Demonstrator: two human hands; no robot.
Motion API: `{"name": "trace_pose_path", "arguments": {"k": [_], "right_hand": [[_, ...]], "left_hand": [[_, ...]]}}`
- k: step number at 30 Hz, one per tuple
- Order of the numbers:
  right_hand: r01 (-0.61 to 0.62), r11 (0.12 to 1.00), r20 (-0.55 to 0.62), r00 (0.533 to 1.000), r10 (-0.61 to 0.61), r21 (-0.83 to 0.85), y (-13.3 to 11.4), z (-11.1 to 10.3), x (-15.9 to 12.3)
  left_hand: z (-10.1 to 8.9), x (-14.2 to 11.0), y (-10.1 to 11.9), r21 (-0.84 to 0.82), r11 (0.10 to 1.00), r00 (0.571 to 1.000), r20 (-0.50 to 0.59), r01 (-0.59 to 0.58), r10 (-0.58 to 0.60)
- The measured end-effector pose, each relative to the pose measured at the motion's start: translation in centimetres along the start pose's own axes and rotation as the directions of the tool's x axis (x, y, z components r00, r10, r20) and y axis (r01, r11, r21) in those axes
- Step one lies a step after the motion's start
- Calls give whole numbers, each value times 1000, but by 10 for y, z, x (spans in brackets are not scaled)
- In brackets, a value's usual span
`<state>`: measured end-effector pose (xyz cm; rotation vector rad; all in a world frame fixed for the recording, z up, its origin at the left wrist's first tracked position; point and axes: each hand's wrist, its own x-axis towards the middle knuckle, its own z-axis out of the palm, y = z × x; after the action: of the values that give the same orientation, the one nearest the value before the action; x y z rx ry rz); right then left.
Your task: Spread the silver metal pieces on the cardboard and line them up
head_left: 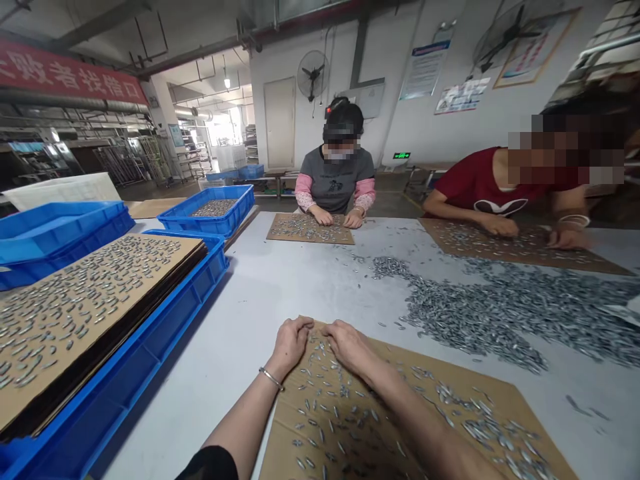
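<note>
A cardboard sheet [350, 427] lies before me, strewn with small, slim, silvery metal pieces [343, 392]. At its far left corner, my left hand [291, 343] rests with the fingers curled together and pointing right. Just across from it, my right hand [347, 345] is also closed, its fingertips down on the cardboard. A short gap separates the two hands. Whatever the fingertips pinch is hidden or too small to name. Beneath my right forearm, part of the sheet is covered, and denser clusters of pieces [480, 427] lie to its right.
A large heap of metal pieces [465, 313] spreads over the white table [240, 333]. On the left, a blue crate [165, 347] bears stacked cardboard [125, 287] covered with pieces; other blue crates [210, 223] stand behind. Two people work over cardboard sheets [310, 230] opposite.
</note>
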<state>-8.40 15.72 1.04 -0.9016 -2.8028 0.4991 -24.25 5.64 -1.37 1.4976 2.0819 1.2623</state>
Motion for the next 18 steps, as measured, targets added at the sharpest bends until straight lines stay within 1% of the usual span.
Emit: {"name": "trace_pose_path", "arguments": {"k": [2,3,7,9,11,13,16,18], "right_hand": [[-89,994,-37,996,87,-64,3,-1,1],[-100,992,-45,994,96,-72,3,-1,2],[15,1000,7,1000,-15,-6,-5,3,7],[16,1000,41,999,-16,1,-10,6,12],[-25,1000,72,997,26,-18,-14,8,16],[-52,998,86,995,56,-37,-16,7,19],[-78,996,65,995,80,-38,-13,1,21],[-104,994,34,994,105,-31,-6,-5,19]], "left_hand": [[0,2,-6,-56,998,998,-68,12,-15],[1,3,-9,-79,997,995,-98,18,-26],[3,5,-19,-122,992,987,-156,23,-42],[3,5,-21,-115,993,985,-168,23,-42],[2,5,-21,-96,995,986,-162,17,-32],[1,3,-19,-66,998,992,-123,0,-8],[0,1,-14,-14,999,999,-45,-29,28],[0,0,-11,18,999,999,-13,-32,32]]}}
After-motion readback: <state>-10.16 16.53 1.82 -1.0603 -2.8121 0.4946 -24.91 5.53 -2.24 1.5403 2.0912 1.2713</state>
